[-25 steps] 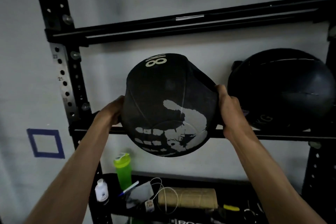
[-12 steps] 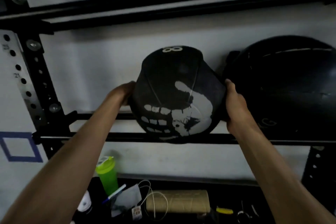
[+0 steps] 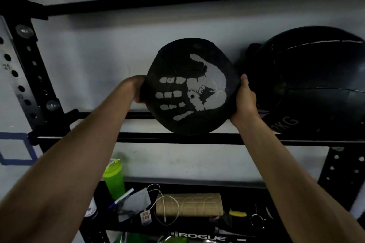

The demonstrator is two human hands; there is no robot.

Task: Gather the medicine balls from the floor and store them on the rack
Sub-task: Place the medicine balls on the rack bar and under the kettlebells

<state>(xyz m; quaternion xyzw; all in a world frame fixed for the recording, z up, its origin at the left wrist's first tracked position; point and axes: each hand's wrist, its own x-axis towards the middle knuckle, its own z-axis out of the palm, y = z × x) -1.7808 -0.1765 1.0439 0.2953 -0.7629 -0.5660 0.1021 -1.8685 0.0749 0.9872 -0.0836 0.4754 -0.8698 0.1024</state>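
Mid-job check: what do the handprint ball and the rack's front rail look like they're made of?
The handprint ball: probably matte black vinyl or synthetic leather; panel seams show, outline slightly uneven.
The front rail: likely black-coated steel, semi-matte; straight edges, faint sheen, joined to a hole-punched upright.

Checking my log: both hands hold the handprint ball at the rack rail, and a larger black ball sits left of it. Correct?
No: the head view shows the larger black ball right of the handprint ball. The left hand and right hand do hold it at the rack rail.
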